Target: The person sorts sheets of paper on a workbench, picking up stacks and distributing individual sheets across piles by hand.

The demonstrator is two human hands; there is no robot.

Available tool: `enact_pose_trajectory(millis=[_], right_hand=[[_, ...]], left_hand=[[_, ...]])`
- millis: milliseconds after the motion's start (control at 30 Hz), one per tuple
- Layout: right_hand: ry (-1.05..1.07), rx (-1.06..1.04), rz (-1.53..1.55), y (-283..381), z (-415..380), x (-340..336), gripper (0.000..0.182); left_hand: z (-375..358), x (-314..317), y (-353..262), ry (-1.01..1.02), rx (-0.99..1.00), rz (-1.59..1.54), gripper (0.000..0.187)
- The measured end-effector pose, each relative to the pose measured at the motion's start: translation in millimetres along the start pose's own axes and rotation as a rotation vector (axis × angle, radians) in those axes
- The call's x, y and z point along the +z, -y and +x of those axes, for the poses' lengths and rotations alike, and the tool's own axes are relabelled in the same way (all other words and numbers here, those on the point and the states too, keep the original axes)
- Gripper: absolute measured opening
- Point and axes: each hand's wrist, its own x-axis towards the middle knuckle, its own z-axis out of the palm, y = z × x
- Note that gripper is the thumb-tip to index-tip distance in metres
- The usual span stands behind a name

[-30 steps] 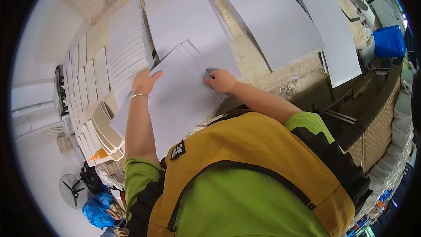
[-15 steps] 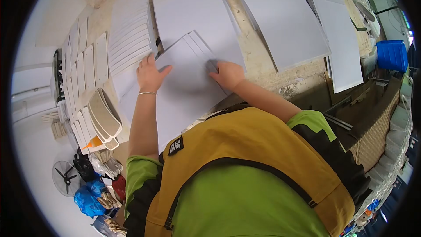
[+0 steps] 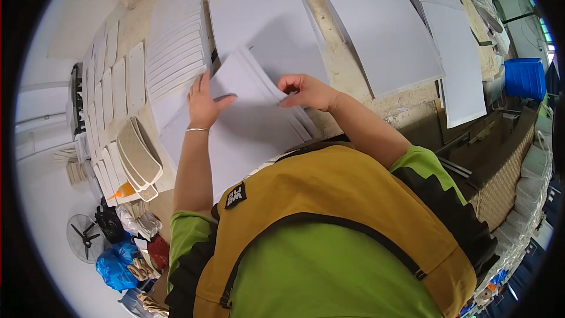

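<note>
Your right hand [image 3: 306, 91] has pinched the edge of the top white sheet [image 3: 247, 112], fingers closed on it, lifting it off the fanned stack; your left hand [image 3: 203, 101] lies flat and open, pressing the stack down. You look mid-separation: next, peel it cleanly away without dragging those beneath. The sheets are plain, thin and white, lying just beside the tiled rows of white panels [image 3: 173, 41].

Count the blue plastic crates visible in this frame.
1. The blue crate sits at the far right edge, beyond the white sheets on the bench. Others may be hidden outside the lens circle. The blue thing at lower left is a bag, not a crate.
</note>
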Motion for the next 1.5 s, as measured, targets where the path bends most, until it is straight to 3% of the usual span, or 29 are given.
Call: enact_pose_trajectory(millis=[67,133,167,200,267,300,367,400,467,500,533,567,600,633,667,700,767,1067,1133,1167,1233,1433,1467,1500], right_hand=[[0.222,-0.061,0.059,13.2,-7.3,5.1,0.021],[0.312,-0.043,0.164,8.3,-5.9,6.2,0.022],[0.404,-0.026,0.263,5.0,-4.2,6.7,0.022],[0.497,-0.008,0.362,2.6,-2.1,7.1,0.023],[0.404,0.03,0.29,-0.1,5.1,13.3,0.022],[0.308,0.071,0.216,-1.5,9.6,17.9,0.021],[0.213,0.113,0.139,-17.0,20.8,22.4,0.022],[0.121,-0.145,-0.453,-42.1,29.2,23.0,0.028],[-0.102,-0.668,-1.628,-78.5,39.9,21.8,0.043],[-0.097,-0.664,-1.626,-76.2,37.0,23.2,0.043],[-0.008,-0.527,-1.615,-66.4,32.6,25.7,0.05],[0.082,-0.395,-1.601,-54.0,29.0,27.7,0.058],[0.172,-0.261,-1.577,-47.1,26.3,31.2,0.067],[0.176,-0.262,-1.575,-43.8,25.6,34.0,0.067],[0.174,-0.24,-1.554,-40.7,25.2,35.8,0.07],[0.173,-0.218,-1.535,-38.1,24.9,36.6,0.073],[0.171,-0.195,-1.517,-36.5,23.8,36.2,0.076],[0.201,-0.14,-1.497,-32.0,21.9,35.6,0.078],[0.194,-0.147,-1.481,-33.0,21.6,36.2,0.077],[0.199,-0.153,-1.477,-33.5,19.4,36.7,0.077],[0.206,-0.14,-1.467,-33.0,17.7,36.3,0.076],[0.272,-0.169,-1.432,-31.1,24.9,27.1,0.071],[0.224,-0.226,-1.409,-33.1,26.0,27.0,0.064],[0.174,-0.279,-1.386,-35.3,27.0,26.2,0.057]], left_hand=[[0.3,-3.3,17.5,-0.069,0.081,-0.072,0.081],[-0.6,-10.0,27.2,-0.208,0.238,-0.22,0.07],[-3.5,-11.9,30.3,-0.207,0.238,-0.217,0.07],[-7.1,-23.4,26.1,-0.119,0.117,-0.222,0.063],[-16.2,-50.0,14.9,0.056,-0.128,-0.23,0.051],[-21.3,-58.5,10.3,0.056,-0.13,-0.227,0.051],[-32.2,-72.9,-0.3,-0.153,-0.011,-0.18,0.047],[-38.5,-83.1,-4.4,-0.254,0.05,-0.157,0.046],[-54.2,-119.9,-14.0,-0.264,0.075,-0.078,0.043],[-63.5,-143.4,-14.3,-0.275,0.011,-0.028,0.04],[-74.1,-163.4,-6.1,-0.287,-0.055,0.022,0.037],[-86.7,-176.3,17.2,-0.422,-0.105,-0.071,0.031],[-90.5,-200.3,10.0,-0.594,-0.146,-0.247,0.039],[-110.3,-226.1,34.2,-0.651,-0.236,-0.002,0.036],[-125.5,-256.3,35.8,-0.688,-0.417,0.444,0.033],[-137.4,-273.7,40.8,-0.826,-0.548,0.479,0.032],[-165.3,-307.5,46.4,-0.945,-0.52,0.35,0.031],[-205.9,-336.7,0.9,-0.981,-0.353,0.139,0.031],[-224.8,-355.5,11.5,-1.216,-0.498,0.487,0.038],[-234.3,-368.2,-1.8,-1.46,-0.654,0.516,0.038],[-236.9,-383.1,-32.8,-1.717,-0.807,0.564,0.039],[-271.8,-387.4,-38.4,-1.285,-0.69,0.579,0.041],[-285.1,-390.2,0.8,-1.117,-0.485,0.525,0.041],[-258.1,-372.2,-5.1,-0.994,-0.42,0.478,0.037]])
